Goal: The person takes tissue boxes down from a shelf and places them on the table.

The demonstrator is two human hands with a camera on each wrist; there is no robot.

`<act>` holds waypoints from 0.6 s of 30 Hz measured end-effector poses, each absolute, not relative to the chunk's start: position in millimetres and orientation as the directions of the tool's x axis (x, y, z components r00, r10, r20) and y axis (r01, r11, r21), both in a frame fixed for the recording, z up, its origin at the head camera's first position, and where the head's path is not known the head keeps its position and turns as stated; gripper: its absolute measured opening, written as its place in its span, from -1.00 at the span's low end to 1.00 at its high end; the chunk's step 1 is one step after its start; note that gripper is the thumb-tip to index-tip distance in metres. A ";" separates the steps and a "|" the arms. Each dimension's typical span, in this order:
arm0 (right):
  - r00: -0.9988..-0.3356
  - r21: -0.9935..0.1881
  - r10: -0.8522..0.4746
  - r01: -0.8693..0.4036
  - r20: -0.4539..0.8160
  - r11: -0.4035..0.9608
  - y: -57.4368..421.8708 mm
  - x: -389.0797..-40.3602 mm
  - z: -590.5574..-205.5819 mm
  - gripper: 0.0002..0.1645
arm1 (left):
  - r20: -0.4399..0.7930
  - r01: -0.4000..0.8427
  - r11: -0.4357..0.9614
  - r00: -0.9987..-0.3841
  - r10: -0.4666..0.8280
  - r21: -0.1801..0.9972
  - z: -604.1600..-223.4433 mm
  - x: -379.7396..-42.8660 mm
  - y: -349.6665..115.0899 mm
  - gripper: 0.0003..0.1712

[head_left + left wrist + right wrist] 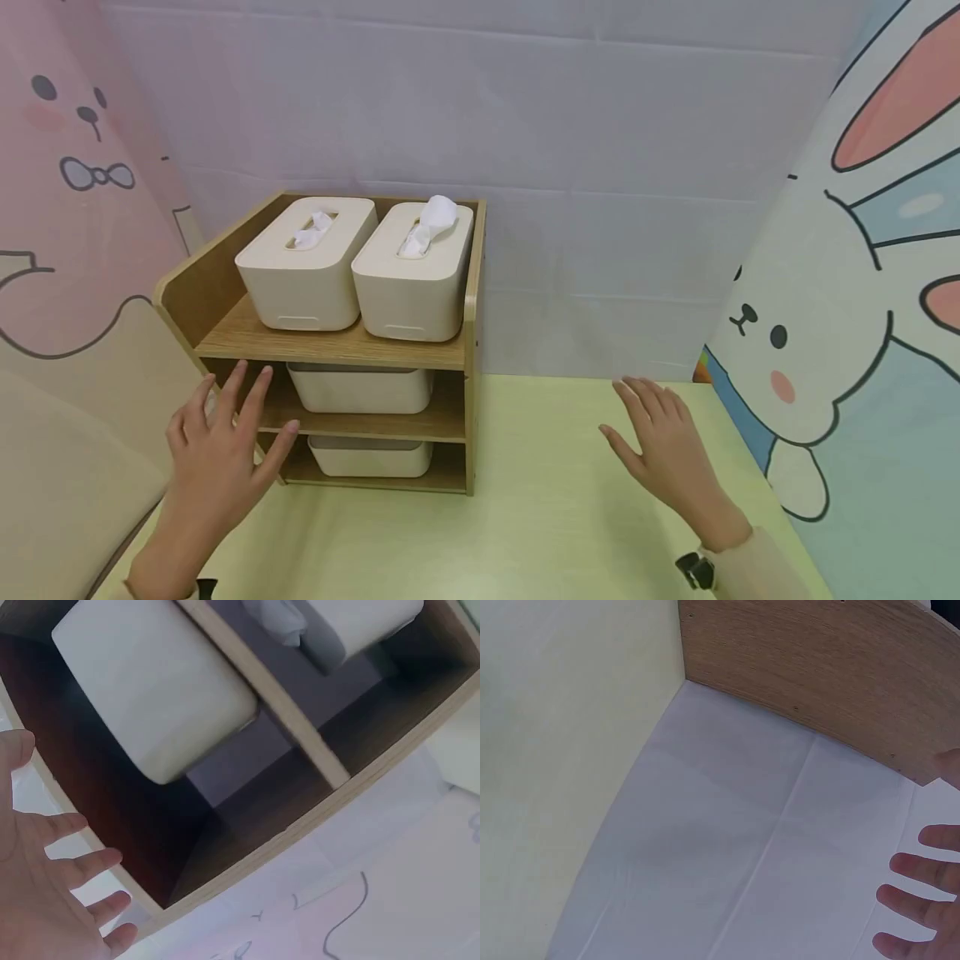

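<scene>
A wooden shelf unit [337, 350] stands on the pale table, left of centre. Two white tissue boxes sit side by side on its top board; a tissue sticks out of the left tissue box [300, 283] and another out of the right tissue box [408, 296]. My left hand [221, 454], fingers spread, hovers before the shelf's left front and holds nothing. Over the table to the right of the shelf, my right hand [663, 446] hangs in the air with fingers extended, also holding nothing.
The middle shelf holds a white box [360, 392], and the bottom shelf another white box [371, 458]; the boards above partly hide both. The table [540, 517] extends to the right. Cloth with cartoon animals hangs at both sides, and a plain pale cloth [600, 208] behind.
</scene>
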State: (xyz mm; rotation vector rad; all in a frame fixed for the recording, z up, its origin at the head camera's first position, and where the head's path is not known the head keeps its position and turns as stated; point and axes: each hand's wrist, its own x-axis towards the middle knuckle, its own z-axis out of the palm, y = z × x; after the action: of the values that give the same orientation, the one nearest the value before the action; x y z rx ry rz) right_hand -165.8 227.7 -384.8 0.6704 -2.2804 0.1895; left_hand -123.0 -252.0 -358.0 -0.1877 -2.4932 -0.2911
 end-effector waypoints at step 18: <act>-0.468 0.135 -0.518 -0.636 0.716 0.760 185.7 -193.4 -304.0 -0.32 | 0.778 0.284 0.955 -0.618 0.112 0.089 -295.3 -145.9 -265.0 -0.20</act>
State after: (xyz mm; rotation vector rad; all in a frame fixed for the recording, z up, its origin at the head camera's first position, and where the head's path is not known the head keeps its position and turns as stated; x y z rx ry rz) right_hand -193.4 185.7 -304.0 0.8595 -2.1690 0.1918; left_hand -145.9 -265.0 -295.3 -0.2770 -2.2370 -0.2552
